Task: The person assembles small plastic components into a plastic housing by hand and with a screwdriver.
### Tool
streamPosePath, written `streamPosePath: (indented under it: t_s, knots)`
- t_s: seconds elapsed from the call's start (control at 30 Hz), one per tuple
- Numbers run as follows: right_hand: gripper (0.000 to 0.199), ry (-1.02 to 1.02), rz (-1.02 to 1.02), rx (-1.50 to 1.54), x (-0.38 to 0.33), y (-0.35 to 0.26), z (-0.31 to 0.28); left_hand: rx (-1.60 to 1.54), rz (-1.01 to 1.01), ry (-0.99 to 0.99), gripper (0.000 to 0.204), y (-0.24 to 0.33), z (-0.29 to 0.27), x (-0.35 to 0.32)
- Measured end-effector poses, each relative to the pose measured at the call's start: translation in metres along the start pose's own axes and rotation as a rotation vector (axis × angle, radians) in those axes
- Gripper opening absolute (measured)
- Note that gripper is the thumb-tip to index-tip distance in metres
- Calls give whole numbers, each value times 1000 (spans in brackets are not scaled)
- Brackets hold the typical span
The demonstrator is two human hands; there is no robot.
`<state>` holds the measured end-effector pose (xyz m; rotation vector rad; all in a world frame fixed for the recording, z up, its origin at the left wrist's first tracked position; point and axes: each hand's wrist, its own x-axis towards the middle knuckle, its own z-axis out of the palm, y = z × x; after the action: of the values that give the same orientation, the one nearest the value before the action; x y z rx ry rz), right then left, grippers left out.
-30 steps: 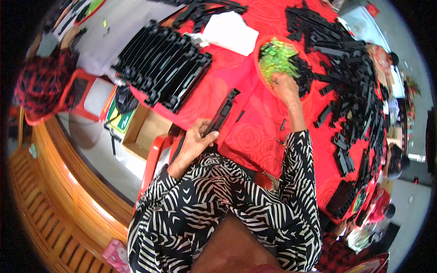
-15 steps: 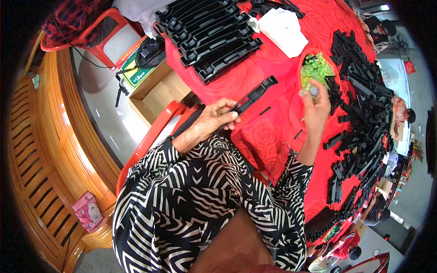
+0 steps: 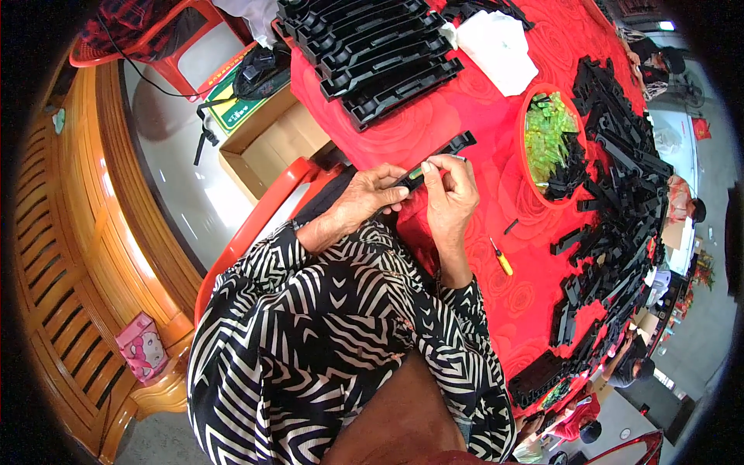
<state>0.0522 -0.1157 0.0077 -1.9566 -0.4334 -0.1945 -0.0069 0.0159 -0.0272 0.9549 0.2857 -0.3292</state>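
Note:
My left hand (image 3: 360, 203) is closed round the near end of a long black plastic part (image 3: 459, 144), held slanted above the table's near edge. My right hand (image 3: 451, 203) pinches at the middle of that part, thumb and fingers pressed together. A small green plastic piece (image 3: 415, 173) shows at its fingertips, against the black part; whether it sits inside cannot be made out. To the right stands a red bowl (image 3: 529, 174) with translucent green pieces (image 3: 549, 133) and small black pieces (image 3: 568, 172) in it.
A stack of long black parts (image 3: 403, 91) and a white sheet (image 3: 496, 53) lie at the far side of the red tablecloth (image 3: 484, 302). Loose black parts (image 3: 612, 186) heap up on the right. A yellow-handled screwdriver (image 3: 504, 262) lies nearer. Left of the table is an open cardboard box (image 3: 279, 143).
My right hand has come left from the bowl to the black part, bringing a green piece. My left hand stays about where it was. The screwdriver is now uncovered.

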Motion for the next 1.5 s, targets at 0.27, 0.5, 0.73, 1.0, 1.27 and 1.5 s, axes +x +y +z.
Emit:
streamPosePath:
  t_s: [0.27, 0.5, 0.73, 1.0, 1.27, 1.5]
  knots:
    - [14, 122, -221, -277, -13, 10, 7, -21, 12, -22, 28, -5, 2, 0]
    - [17, 237, -258, -255, -16, 7, 3, -54, 44, -66, 32, 0, 10, 1]
    - [18, 158, -371, -489, -20, 13, -2, -10, -21, -33, 30, -5, 6, 3]
    - [21, -38, -295, -671, -26, 14, -8, 87, -6, 4, 27, -10, 2, 5]
    - [25, -114, -271, -656, -21, 17, -7, 99, 0, 101, 26, -12, 11, 2]
    - [20, -66, -269, -500, -25, 18, -12, 14, -26, 139, 24, -5, 12, -7]
